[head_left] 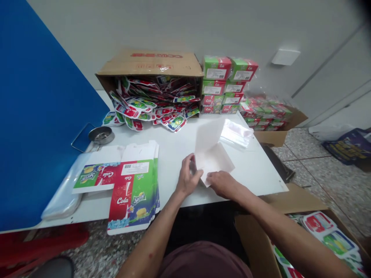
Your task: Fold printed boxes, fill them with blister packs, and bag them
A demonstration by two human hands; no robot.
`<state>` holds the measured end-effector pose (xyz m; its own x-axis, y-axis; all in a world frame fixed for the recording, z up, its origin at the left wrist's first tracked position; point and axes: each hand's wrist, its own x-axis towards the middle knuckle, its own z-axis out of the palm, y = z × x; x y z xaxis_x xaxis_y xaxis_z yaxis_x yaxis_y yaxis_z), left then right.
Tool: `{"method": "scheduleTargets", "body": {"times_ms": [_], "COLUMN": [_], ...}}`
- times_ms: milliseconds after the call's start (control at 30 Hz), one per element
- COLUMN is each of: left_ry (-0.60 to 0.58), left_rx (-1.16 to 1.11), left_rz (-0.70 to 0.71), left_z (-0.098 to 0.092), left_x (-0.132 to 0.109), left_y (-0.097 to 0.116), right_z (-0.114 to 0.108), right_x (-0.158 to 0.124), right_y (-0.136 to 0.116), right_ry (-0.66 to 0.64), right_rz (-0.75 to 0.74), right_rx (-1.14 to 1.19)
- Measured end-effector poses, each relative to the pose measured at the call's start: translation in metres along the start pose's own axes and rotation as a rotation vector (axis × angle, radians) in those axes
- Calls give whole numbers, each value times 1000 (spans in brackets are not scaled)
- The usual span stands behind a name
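Observation:
A small carton (214, 159), white on its inside, stands near the table's front edge with its lid flap raised. My left hand (188, 175) grips its left wall, fingers behind and thumb at the near corner. On the near right side, my right hand (222, 183) is closed on the front edge of the same carton. The printed outside of the carton is hidden from me. To the left lies a stack of flat printed carton blanks (133, 189) marked Cola and Sprite, partly overhanging the edge.
A cardboard box (150, 63) on its side spills printed pouches (171, 116). Filled cartons (216, 69) are stacked beside it. Clear plastic bags (236, 133) lie behind the carton; a metal pan (101, 135) sits left. An open box of pouches (333, 235) stands at lower right.

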<state>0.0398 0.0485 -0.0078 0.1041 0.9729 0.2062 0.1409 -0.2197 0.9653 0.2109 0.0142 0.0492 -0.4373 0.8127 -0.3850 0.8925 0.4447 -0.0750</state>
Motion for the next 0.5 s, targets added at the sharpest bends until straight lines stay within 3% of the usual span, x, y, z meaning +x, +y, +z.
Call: {"method": "scheduleTargets", "body": {"times_ms": [100, 267, 500], "left_ry": [-99, 72, 168], "left_rx": [8, -75, -81], "left_rz": [50, -144, -137], "left_z": [0, 6, 22], "left_x": [0, 7, 12], "left_y": [0, -12, -20], "right_z": [-7, -10, -2], "right_x": [2, 3, 11], "right_y": [5, 11, 12], "right_ry": [-33, 45, 53], "right_rz": [-54, -76, -99], "right_rx": [37, 79, 123]}}
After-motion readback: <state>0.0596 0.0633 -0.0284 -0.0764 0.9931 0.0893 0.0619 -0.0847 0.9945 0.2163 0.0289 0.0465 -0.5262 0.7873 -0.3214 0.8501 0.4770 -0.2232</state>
